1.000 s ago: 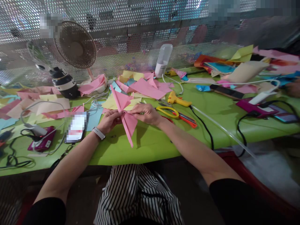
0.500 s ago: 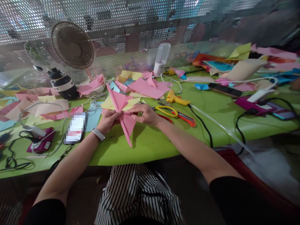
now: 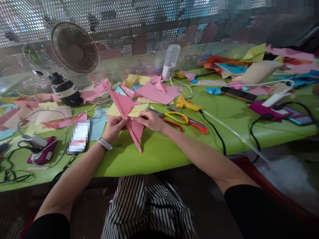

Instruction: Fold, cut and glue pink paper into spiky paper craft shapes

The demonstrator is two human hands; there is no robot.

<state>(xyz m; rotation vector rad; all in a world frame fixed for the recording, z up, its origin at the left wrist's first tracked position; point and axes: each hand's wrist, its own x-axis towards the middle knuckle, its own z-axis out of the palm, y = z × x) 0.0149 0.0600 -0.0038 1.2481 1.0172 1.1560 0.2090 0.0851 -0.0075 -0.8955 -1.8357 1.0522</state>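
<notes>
Perforated metal panel [image 3: 134,20] along the back; before it a desk fan [image 3: 75,48], dark pale-banded bottle [image 3: 65,92] just left. Green tabletop [image 3: 154,157], left side: phone [image 3: 78,137], screen blurred out, near a magenta power strip [image 3: 46,150] with white charger [image 3: 37,141]. Right side: yellow glue gun [image 3: 188,104], black cord [image 3: 214,128] trailing toward the front edge.

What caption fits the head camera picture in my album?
Left hand and right hand hold folded pink paper above a green table.
</notes>
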